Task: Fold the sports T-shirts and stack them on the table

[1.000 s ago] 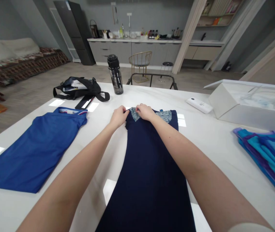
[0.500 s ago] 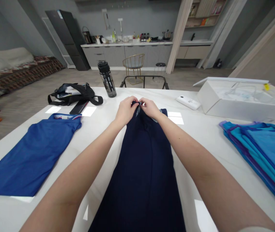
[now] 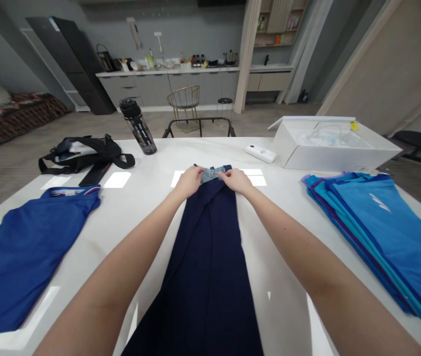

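A long dark navy garment (image 3: 210,257) lies lengthwise on the white table, its far end showing a patterned grey-blue inner band (image 3: 212,174). My left hand (image 3: 190,182) pinches the left side of that band. On the right side of the band, my right hand (image 3: 237,181) grips the edge between thumb and fingers. The band is stretched between the two hands. A folded blue garment (image 3: 36,247) lies to the left, and a stack of blue and teal garments (image 3: 388,222) to the right.
Behind the hands stand a dark bottle (image 3: 138,127) and a black bag (image 3: 84,151) with a phone (image 3: 95,174) beside it. A white device (image 3: 260,153) lies near an open white box (image 3: 329,151). A chair frame (image 3: 199,120) rises past the far table edge.
My hands have moved apart, and the patterned band now shows stretched between them. The far end lies flatter. The view has turned to the right.
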A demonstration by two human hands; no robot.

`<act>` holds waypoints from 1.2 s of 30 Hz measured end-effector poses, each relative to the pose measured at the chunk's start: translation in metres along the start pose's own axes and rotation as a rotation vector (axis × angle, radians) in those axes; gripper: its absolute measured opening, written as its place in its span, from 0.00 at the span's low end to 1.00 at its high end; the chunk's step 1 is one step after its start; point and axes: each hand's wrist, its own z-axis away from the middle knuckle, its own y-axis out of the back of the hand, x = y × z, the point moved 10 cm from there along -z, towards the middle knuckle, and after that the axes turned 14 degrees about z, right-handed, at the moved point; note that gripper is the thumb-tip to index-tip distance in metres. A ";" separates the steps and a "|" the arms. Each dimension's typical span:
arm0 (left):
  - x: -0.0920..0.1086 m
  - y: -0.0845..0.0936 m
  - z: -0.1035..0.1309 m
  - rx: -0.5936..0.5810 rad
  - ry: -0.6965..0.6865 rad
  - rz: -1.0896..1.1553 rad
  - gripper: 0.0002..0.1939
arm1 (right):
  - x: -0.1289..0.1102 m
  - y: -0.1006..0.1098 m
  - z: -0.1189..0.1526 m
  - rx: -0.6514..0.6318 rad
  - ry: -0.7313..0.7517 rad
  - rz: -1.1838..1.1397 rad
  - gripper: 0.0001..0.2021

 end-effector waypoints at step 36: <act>0.053 -0.024 0.168 -0.088 0.028 -0.240 0.12 | -0.092 -0.015 0.153 -0.010 0.506 0.199 0.10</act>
